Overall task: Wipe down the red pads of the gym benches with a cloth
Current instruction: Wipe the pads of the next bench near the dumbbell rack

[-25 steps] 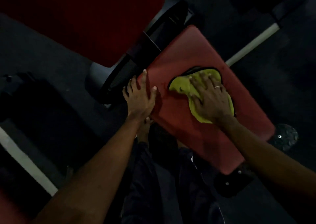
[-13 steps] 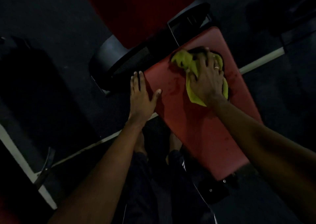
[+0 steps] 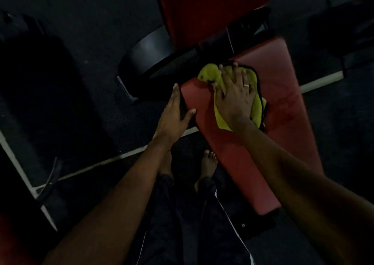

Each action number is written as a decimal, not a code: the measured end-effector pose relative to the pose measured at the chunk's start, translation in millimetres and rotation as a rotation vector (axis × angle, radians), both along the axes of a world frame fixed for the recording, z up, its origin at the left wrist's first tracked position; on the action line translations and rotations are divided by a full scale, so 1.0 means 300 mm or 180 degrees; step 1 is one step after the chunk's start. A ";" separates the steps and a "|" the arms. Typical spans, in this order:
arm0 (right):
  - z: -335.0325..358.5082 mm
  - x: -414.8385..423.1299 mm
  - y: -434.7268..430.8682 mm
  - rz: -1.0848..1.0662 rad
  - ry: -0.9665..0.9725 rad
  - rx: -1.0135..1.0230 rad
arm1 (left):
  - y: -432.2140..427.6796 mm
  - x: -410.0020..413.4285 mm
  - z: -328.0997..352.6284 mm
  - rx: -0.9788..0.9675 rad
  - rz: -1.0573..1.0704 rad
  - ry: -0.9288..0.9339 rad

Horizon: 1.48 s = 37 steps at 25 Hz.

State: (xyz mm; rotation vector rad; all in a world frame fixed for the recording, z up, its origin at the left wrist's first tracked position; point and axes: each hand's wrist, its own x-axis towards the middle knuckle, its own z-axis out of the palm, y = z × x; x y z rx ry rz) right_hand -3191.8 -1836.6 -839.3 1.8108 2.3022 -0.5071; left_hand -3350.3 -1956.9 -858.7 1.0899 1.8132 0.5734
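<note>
The right hand (image 3: 234,97), fingers spread flat, presses the yellow cloth (image 3: 208,74) onto the red pad (image 3: 283,107) near its 11 o'clock corner. The left hand (image 3: 174,113), fingers straight, rests against the pad's 9 o'clock edge, thumb on top. Bare pad runs toward 5 o'clock.

There were two hands, a left hand (image 3: 174,113) and a right hand (image 3: 234,99), and one yellow-green cloth (image 3: 210,75). Two red pads showed plainly, a seat pad (image 3: 273,123) and a back pad (image 3: 202,12) (a third red patch (image 3: 12,234) was too dark to name). One ring (image 3: 246,85); two bare feet (image 3: 208,163).
</note>
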 end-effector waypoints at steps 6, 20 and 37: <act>-0.005 -0.226 0.055 0.1074 -0.0161 -0.0127 | -0.115 -0.093 -0.052 -0.0065 0.0269 0.0335; 0.017 0.102 -0.048 0.3541 -0.0158 -0.0063 | 0.026 -0.107 0.018 0.0077 0.0221 -0.0441; -0.018 0.239 0.180 -0.0061 0.0106 0.0559 | 0.274 0.123 -0.006 0.0001 -0.0750 0.1456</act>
